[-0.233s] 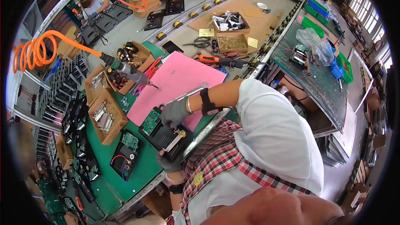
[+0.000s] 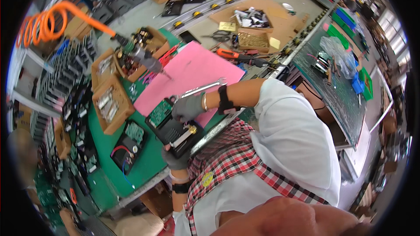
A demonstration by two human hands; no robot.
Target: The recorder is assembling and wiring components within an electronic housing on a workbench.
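Note:
A black plastic housing (image 2: 165, 132) lies at the bench's near edge, with a green circuit board (image 2: 160, 112) at one end and a pale metal bar (image 2: 181, 137) and brass fitting (image 2: 192, 129) at the other. My left hand (image 2: 176, 159), in a grey glove, grips its near end, thumb over the rim. My right hand (image 2: 188, 107), also gloved, rests with curled fingers over the housing beside the board; anything within those fingers is hidden. A wrench (image 2: 202, 88) lies just beyond my right hand on a pink sheet (image 2: 192, 67).
An electric screwdriver (image 2: 146, 59) on an orange coiled hose hangs over the sheet. Cardboard boxes of metal parts (image 2: 113, 105) stand to the left. Another black housing with a board (image 2: 129, 145) lies nearby. Scissors (image 2: 218, 36) and an orange-handled tool (image 2: 227, 53) lie farther back.
The whole view has shifted slightly and blurred. Both hands stay at the housing, with little visible change in their grip.

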